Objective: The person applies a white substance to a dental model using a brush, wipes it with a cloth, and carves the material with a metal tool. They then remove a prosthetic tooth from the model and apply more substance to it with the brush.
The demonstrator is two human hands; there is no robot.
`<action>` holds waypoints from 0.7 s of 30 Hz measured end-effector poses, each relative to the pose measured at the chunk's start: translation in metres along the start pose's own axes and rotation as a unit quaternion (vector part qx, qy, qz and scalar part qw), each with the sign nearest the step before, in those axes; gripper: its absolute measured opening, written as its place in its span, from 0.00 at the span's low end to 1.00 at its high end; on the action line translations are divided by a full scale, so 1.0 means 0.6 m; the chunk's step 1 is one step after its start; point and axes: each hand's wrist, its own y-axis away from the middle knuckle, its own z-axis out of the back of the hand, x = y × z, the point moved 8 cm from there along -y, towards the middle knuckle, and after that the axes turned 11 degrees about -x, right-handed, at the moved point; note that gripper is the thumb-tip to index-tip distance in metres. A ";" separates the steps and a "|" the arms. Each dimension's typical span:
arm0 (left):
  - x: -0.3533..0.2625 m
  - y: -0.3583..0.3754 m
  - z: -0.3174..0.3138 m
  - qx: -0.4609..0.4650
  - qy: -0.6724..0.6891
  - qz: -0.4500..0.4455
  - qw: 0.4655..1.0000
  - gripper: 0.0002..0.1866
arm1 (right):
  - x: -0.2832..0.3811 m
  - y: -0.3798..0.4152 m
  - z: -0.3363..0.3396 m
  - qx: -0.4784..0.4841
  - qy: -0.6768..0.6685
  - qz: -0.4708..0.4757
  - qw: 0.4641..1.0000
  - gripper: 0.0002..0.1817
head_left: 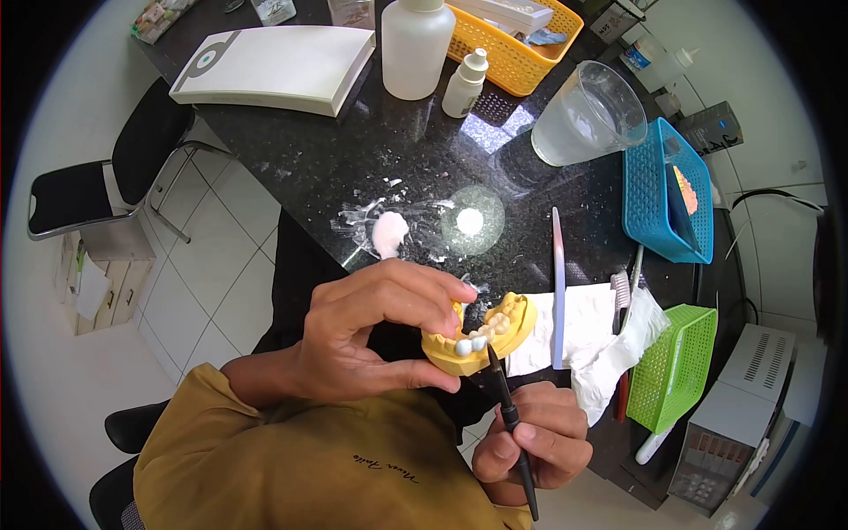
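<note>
My left hand (371,327) grips a yellow dental model (459,362), a horseshoe-shaped arch, with thumb at its front and fingers over its left side. White and cream crown-like teeth (478,342) stand along the arch. Between the fingers and thumb of my right hand (539,437) is a slim black pen-shaped tool (502,389), its fine tip right at the teeth on the front rim. Just beyond the model, a pinkish powder heap (389,233) and a round glass dish (488,231) with white powder rest on the dark countertop (309,177).
A long spatula-like stick (557,291) lies across white tissue (590,322), beside a toothbrush (621,291). Blue (649,221), green (649,375) and yellow (512,69) baskets line the counter. A plastic cup of liquid (574,124), a dropper bottle (465,86) and a white box (274,66) stand farther back.
</note>
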 end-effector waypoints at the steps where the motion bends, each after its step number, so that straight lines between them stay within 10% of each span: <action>1: 0.000 0.000 0.000 0.000 -0.001 -0.003 1.000 0.25 | 0.000 0.000 0.000 0.000 0.000 0.002 1.000 0.17; 21: -0.001 -0.002 -0.002 0.001 -0.010 -0.005 1.000 0.26 | -0.001 0.008 0.008 -0.018 -0.012 0.021 1.000 0.16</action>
